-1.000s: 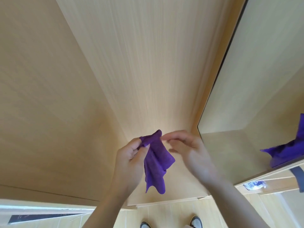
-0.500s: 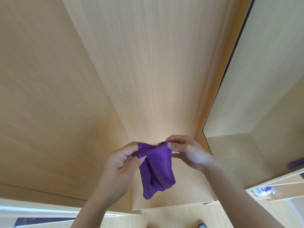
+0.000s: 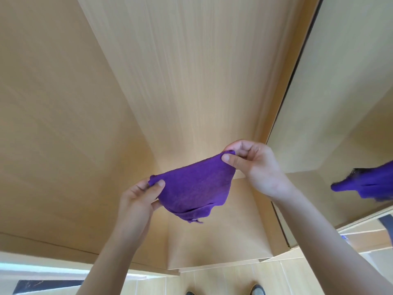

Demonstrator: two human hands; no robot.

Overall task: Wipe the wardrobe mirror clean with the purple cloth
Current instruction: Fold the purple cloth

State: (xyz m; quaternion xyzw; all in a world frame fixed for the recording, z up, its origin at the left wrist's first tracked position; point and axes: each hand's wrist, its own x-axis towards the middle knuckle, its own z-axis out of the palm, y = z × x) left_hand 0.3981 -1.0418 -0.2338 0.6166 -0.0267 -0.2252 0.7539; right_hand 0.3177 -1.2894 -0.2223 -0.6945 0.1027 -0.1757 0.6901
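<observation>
The purple cloth [image 3: 195, 188] hangs spread between my two hands in front of the light wooden wardrobe. My left hand [image 3: 138, 201] pinches its lower left corner between thumb and fingers. Higher up, my right hand [image 3: 253, 165] pinches the upper right corner. The cloth sags below the stretched top edge, with a folded bottom hem. The wardrobe mirror [image 3: 344, 107] fills the right side of the view, just right of my right hand, and shows a purple reflection of the cloth near the right edge.
Wooden wardrobe panels [image 3: 170, 71] rise ahead and to the left. A dark strip edges the mirror [image 3: 297, 67]. Pale floor tiles [image 3: 223, 279] and the tips of two shoes [image 3: 257, 289] lie at the bottom.
My hands have pulled apart, stretching the bunched cloth out wide. The right hand rose and moved right toward the mirror, and the cloth's reflection grew larger there.
</observation>
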